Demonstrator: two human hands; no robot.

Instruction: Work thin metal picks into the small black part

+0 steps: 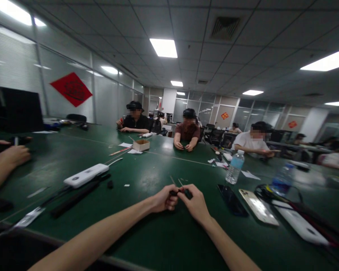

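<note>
Above the green table (141, 222), my left hand (165, 198) and my right hand (197, 201) meet at the fingertips. My left fingers are closed round a small dark piece (173, 193). Between my right thumb and fingers is another small black piece (188, 194). Two thin, light-coloured rods (173, 180) point up and away from the fingertips; which piece each belongs to is hard to make out. My fingers partly hide both pieces, and their exact kind does not show. A dark phone (232, 200) lies to the right of my right hand.
A gold phone (258, 207), white power strips (86, 175), a water bottle (235, 167) and a blue-capped bottle (282, 180) surround the work spot. Farther back stands an open cardboard box (141, 145). Several people sit around the table; a co-worker's hands (12, 156) are at the left edge.
</note>
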